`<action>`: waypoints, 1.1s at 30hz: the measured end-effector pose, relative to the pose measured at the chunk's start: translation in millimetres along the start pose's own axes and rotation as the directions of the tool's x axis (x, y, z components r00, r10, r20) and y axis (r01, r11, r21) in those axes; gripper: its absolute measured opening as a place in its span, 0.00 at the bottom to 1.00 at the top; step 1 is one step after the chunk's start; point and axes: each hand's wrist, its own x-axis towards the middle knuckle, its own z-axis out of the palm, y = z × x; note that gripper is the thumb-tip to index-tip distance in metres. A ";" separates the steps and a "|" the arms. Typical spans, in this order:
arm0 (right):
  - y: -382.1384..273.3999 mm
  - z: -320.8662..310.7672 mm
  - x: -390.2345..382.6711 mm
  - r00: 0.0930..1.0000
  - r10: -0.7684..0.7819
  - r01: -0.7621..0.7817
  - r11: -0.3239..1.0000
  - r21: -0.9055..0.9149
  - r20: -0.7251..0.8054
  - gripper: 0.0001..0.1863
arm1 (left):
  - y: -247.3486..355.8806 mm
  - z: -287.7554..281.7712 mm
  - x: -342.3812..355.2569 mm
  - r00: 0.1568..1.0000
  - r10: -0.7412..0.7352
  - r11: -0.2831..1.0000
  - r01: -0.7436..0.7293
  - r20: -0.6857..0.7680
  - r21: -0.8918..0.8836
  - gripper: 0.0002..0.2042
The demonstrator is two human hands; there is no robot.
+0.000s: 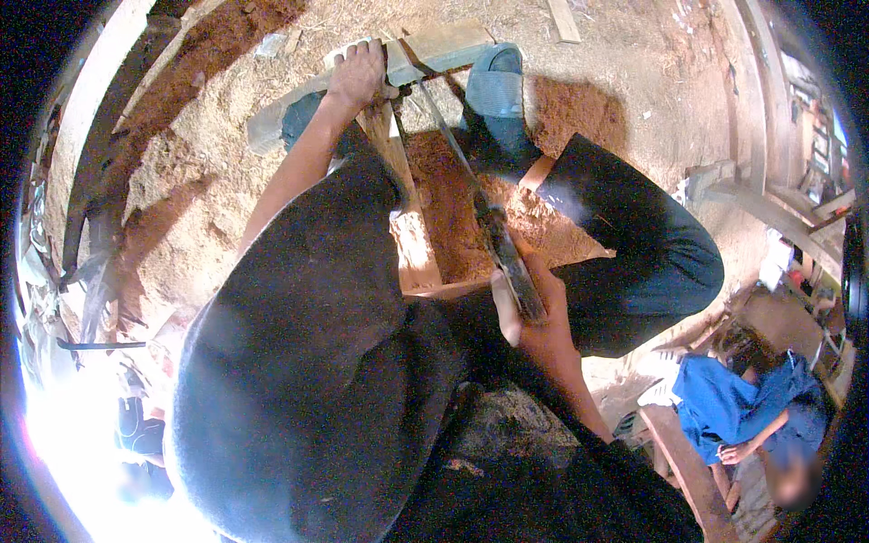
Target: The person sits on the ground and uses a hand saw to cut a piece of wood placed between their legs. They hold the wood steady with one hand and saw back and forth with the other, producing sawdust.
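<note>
My left hand (358, 74) grips the far end of a narrow pale wooden piece (415, 237) that runs back between my legs. It rests by a greyish plank (279, 110) lying crosswise at my feet. My right hand (534, 308) is closed around the dark handle of a long, thin-bladed tool (450, 138), perhaps a saw, angled away from me, its far tip near the crosswise plank, just right of my left hand. My right foot, in a grey-blue sandal (493, 95), is beside that tip.
Wood offcuts (563, 18) lie on the dusty ground. Timber beams (86, 109) line the left, and wooden framing (760, 213) stands at the right. A person in blue (724, 398) sits at the lower right by a wooden board (679, 462). Part of another person (140, 434) shows in glare at lower left.
</note>
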 end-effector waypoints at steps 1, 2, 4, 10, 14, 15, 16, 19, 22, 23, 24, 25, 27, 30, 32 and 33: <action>3.4 1.2 2.3 1.000 -0.014 0.014 1.000 -0.016 0.017 0.30 | 3.3 -6.9 -5.4 1.000 0.002 1.000 -0.002 -0.007 -0.002 0.41; 10.5 5.3 10.3 0.999 -0.022 0.023 0.999 -0.039 0.023 0.33 | 9.4 -25.8 -6.1 0.996 -0.051 0.997 0.055 0.076 -0.055 0.41; 30.8 14.7 36.0 0.991 -0.133 0.133 0.982 -0.130 0.012 0.33 | 10.7 -21.1 -7.2 0.996 -0.039 0.997 0.044 0.079 -0.062 0.42; 26.7 4.4 17.0 0.989 -0.146 0.144 0.969 -0.201 0.002 0.28 | 5.6 3.7 -5.8 0.998 0.050 0.997 -0.047 -0.047 0.053 0.44; 32.2 21.1 14.3 0.977 -0.205 0.186 0.953 -0.237 -0.057 0.32 | 7.9 -16.9 -18.0 0.998 0.049 0.997 -0.047 -0.030 0.059 0.47; 35.4 23.5 24.0 0.977 -0.207 0.189 0.953 -0.238 -0.050 0.32 | 11.4 -14.7 -14.9 0.998 0.051 0.998 -0.050 -0.035 0.035 0.47; 38.0 27.9 33.8 0.976 -0.212 0.198 0.954 -0.227 -0.039 0.32 | 8.6 -16.0 -12.8 0.998 0.044 0.999 -0.043 -0.042 0.029 0.48; 33.4 29.9 45.7 0.966 -0.255 0.236 0.939 -0.248 -0.044 0.32 | 7.5 -6.3 -11.5 0.999 0.038 0.998 -0.036 -0.037 0.050 0.49; 30.1 7.6 0.4 0.997 -0.063 0.057 0.989 -0.135 -0.039 0.32 | 4.2 4.0 -4.3 0.994 0.040 0.999 -0.037 -0.098 0.028 0.51; 23.8 2.7 -13.5 0.993 0.118 -0.118 0.991 -0.061 0.003 0.32 | 7.3 4.7 -9.0 0.993 0.045 0.999 -0.042 -0.108 0.029 0.51; 29.1 4.4 -2.3 0.998 -0.064 0.063 0.998 -0.020 -0.028 0.31 | 6.6 3.6 -10.2 0.996 0.028 0.999 -0.026 -0.081 0.023 0.51; 34.3 10.4 18.2 0.982 -0.184 0.176 0.976 -0.130 -0.050 0.30 | 8.1 -5.3 -11.3 0.999 0.023 1.000 -0.022 -0.049 0.012 0.50; 43.1 19.7 63.8 0.895 -0.444 0.404 0.846 -0.348 -0.040 0.29 | 10.7 -12.3 -10.2 1.000 0.010 1.000 -0.010 -0.019 -0.008 0.50; 55.8 19.7 50.6 0.938 -0.342 0.296 0.869 -0.396 -0.048 0.28 | 7.4 -9.5 -4.4 0.998 0.031 0.999 -0.030 0.047 -0.012 0.49; 70.1 13.0 19.5 0.963 -0.261 0.235 0.935 -0.266 -0.069 0.28 | 6.2 -9.6 -5.3 0.999 0.009 1.000 -0.009 0.033 -0.002 0.48; 72.7 7.0 8.7 0.991 -0.131 0.130 0.991 -0.044 -0.028 0.29 | 8.9 -10.6 -7.0 1.000 0.002 1.000 -0.001 0.025 -0.004 0.48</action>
